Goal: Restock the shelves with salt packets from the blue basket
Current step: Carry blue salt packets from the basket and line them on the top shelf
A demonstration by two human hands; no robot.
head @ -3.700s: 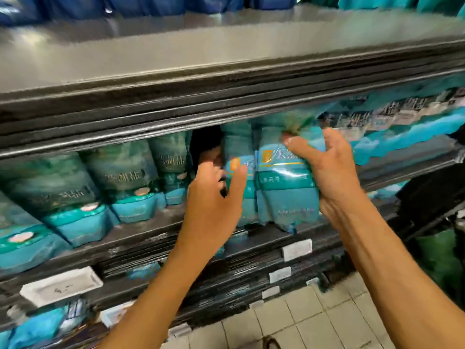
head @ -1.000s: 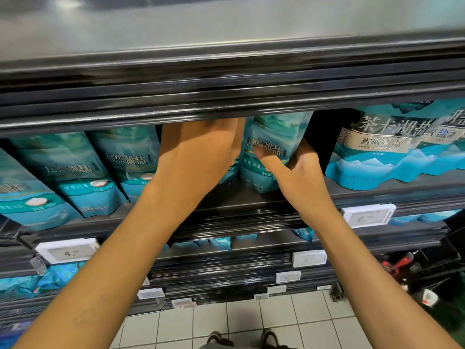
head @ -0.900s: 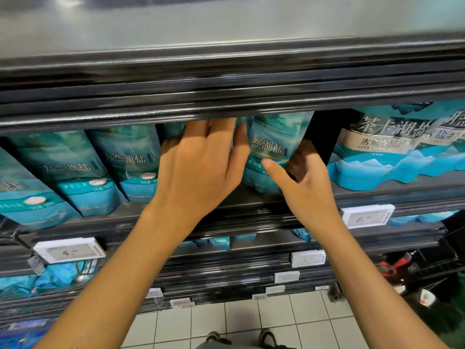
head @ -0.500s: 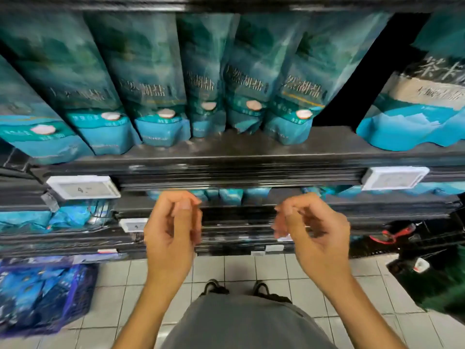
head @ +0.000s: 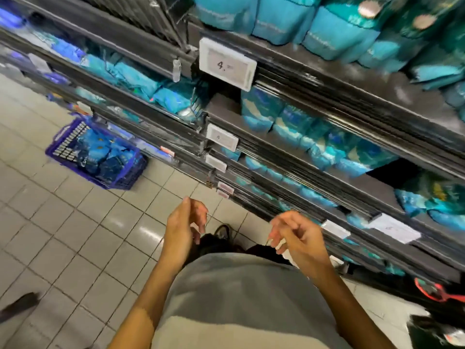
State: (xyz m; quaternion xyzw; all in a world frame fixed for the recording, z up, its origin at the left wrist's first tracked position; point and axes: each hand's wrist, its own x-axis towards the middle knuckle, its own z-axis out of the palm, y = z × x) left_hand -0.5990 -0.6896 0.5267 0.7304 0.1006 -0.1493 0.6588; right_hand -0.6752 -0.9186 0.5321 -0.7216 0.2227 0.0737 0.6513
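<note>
The blue basket stands on the tiled floor at the left, against the foot of the shelving, with several blue salt packets inside. Teal salt packets line the upper shelf at top right. My left hand and my right hand hang in front of my waist, both empty with fingers loosely curled and apart. Neither hand touches a packet or the basket, which lies well to the left of them.
Dark shelves with white price tags run diagonally from top left to lower right, stocked with more blue packets. A red-handled object lies low at the right. A dark shoe tip shows at the lower left on the beige tiles.
Both hands have left the packets on the shelf and dropped, empty, to waist height. The view has swung down and left, bringing the blue basket into sight.
</note>
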